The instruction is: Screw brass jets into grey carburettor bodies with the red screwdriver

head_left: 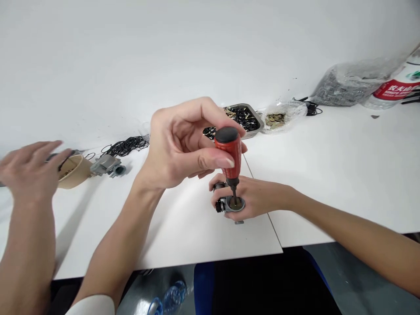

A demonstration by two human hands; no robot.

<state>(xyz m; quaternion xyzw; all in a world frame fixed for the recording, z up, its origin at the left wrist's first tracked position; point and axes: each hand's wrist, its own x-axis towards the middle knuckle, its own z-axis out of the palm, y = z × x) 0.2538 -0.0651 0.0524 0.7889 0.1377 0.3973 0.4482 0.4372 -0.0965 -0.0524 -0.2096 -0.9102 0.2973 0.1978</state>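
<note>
My left hand (177, 144) is closed round the red handle of a screwdriver (228, 153) with a black cap, held upright. The screwdriver's tip reaches down to a brass-coloured disc in the round opening of a small grey housing (241, 209) with black fittings. My right hand (252, 197) wraps round that housing and steadies it low over the white table, its fingers hiding much of it. Just behind my left hand lies a metal tray (257, 118) of black and brass-coloured small parts, partly covered by the hand.
At far left another person's hand (33, 168) hovers by a beige bowl (77, 175). Next to it sit another grey housing (108, 165) and black rings (126, 146). Along the wall are a bag of brass-coloured pieces (275, 120), a bag of grey bits (344, 85) and a red-labelled bottle (393, 89).
</note>
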